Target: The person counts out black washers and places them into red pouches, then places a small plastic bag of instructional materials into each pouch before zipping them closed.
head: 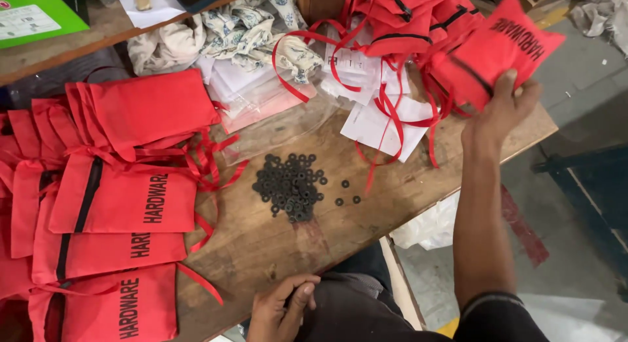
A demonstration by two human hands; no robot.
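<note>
Reaching R hand (500, 109) gripping red pouch (504, 47), L hand (281, 309) curled

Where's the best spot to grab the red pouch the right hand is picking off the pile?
Lower edge of the red pouch, coming from below on the near side. That edge hangs free of the pile, clear of the tangled ribbons, and the flat cloth suits a thumb-over pinch. The right hand already grips there.

Bare desk (261, 250) is lying open below the pile of black washers (291, 185); red pouches (111, 211) are crowding the left, while ribbons and papers (379, 113) are blocking the far side
</note>
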